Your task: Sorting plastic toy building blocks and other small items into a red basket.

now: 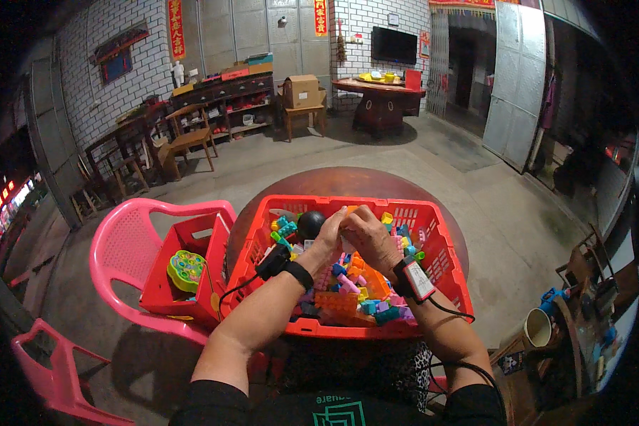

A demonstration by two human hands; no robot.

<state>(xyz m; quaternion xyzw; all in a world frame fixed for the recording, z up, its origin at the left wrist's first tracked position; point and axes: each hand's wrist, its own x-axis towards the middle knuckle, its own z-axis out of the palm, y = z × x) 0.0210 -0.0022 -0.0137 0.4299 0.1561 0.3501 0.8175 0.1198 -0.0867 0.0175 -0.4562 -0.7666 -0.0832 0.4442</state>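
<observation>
At nine o'clock from the crate stands a pink plastic chair (124,248), and on its seat sits a smaller red bin (192,266) with a round green-and-yellow toy (185,270) leaning in it. At about eight o'clock, low in the corner, part of a second pink chair (53,369) shows.

In the middle, a red slatted plastic crate (433,245) rests on a round dark table (355,181) and is full of coloured building blocks (355,287): orange, pink, teal, yellow. A black ball (310,224) lies among them toward eleven o'clock inside the crate.

The person's left hand (328,238) comes up from six o'clock with a black strap and small device at the wrist; its fingers are curled and meet those of the right hand (368,238) just above the blocks, at the crate's centre. Both hands seem pinched together on one small pale piece (348,221); it is too hidden to name, and I cannot tell which hand bears it. The right wrist carries a white-faced device with a cable.

At four o'clock, on the floor, a pale bucket (537,328) stands by a cluttered low stand.
</observation>
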